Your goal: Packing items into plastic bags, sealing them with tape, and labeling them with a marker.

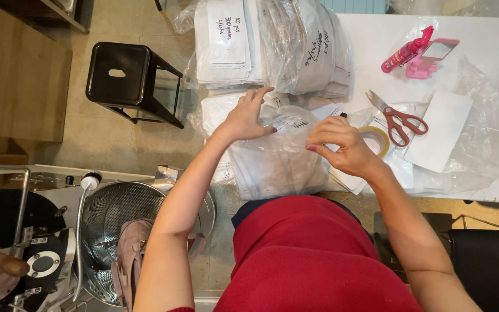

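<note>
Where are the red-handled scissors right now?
In the head view, the scissors lie on the white table, beyond the right hand, beside the tape roll.

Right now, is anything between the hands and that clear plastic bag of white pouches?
Nothing visible. The left hand rests directly on the clear plastic bag, and the right hand pinches its top edge. The scissors and tape roll lie off to the right.
</note>
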